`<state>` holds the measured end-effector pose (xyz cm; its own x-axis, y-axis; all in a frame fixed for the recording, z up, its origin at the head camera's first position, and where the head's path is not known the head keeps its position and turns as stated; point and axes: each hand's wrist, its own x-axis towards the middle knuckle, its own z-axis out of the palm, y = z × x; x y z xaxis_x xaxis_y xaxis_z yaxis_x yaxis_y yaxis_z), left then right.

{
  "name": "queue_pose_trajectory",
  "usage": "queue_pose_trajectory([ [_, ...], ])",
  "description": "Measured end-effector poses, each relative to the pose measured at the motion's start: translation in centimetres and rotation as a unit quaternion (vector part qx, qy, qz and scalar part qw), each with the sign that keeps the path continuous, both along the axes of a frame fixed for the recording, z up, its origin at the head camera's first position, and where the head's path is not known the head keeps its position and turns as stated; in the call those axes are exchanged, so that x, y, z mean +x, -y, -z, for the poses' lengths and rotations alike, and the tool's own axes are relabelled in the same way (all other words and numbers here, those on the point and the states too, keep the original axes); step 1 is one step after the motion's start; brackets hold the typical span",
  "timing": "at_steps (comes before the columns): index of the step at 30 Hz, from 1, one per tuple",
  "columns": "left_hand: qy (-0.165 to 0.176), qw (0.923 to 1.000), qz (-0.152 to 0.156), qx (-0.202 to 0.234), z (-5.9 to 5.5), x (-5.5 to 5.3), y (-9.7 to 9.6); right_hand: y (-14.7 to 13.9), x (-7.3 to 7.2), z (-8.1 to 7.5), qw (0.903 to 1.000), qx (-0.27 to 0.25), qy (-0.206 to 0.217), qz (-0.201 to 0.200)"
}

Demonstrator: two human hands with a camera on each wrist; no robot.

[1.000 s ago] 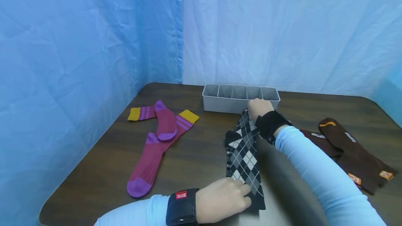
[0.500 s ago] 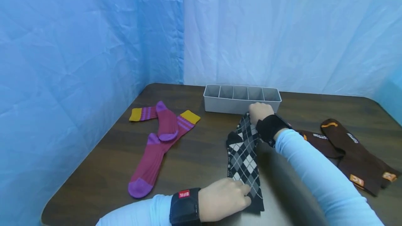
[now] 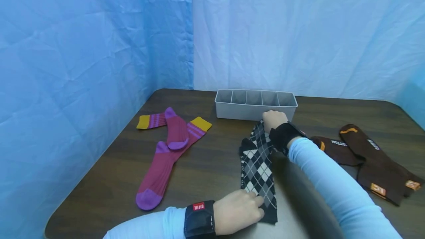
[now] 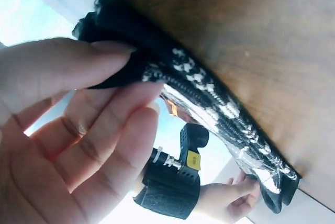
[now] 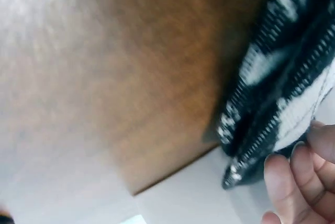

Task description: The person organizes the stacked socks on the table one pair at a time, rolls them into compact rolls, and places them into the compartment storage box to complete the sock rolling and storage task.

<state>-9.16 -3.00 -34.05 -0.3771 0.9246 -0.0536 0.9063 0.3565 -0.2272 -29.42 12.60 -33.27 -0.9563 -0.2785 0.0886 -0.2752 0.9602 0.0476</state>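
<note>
A pair of argyle socks (image 3: 260, 169) in black, grey and white lies lengthwise on the table, one layered over the other. At their near end, my left hand (image 3: 237, 211) pinches the black edge between thumb and fingers, as the left wrist view shows with the layered sock edge (image 4: 209, 90). My right hand (image 3: 275, 120) pinches the far end, just in front of the grey box. In the right wrist view, the fingertips (image 5: 280, 174) touch the patterned sock (image 5: 298, 114). A dark sock toe or heel (image 3: 247, 144) sticks out on the left side.
A grey box (image 3: 254, 111) with several compartments stands at the table's back edge. Crossed magenta socks (image 3: 164, 169) with purple and yellow ends lie left. Brown socks (image 3: 375, 161) with orange marks lie right, partly behind my right sleeve. Blue sheeting (image 3: 99, 47) surrounds the table.
My right hand has drawn slightly back from the box with the far end of the argyle socks. Their near end has shifted slightly left; both hands keep their hold.
</note>
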Motion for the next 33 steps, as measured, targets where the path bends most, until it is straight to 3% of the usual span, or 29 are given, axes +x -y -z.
queue_pose_trajectory([
  [10,-0.039,0.9991,0.011,0.011,0.4,0.6,-0.4,-0.5,0.0,0.7,0.9998,0.012,0.012,0.01],
  [17,-0.014,0.9997,0.018,0.008,0.2,0.5,-0.4,-0.8,0.5,0.6,1.0,0.01,0.001,0.001],
  [23,0.026,0.9995,0.015,0.004,-0.3,0.5,0.4,-0.7,1.6,-0.6,0.9987,0.003,0.047,-0.021],
  [28,0.026,0.9987,0.009,0.044,-1.1,-0.2,1.3,-1.1,2.8,-2.5,0.9939,-0.028,0.097,-0.044],
  [33,0.016,0.9943,0.013,0.105,-2.9,-1.0,2.1,-3.0,5.7,-4.0,0.9906,-0.09,0.051,-0.089],
])
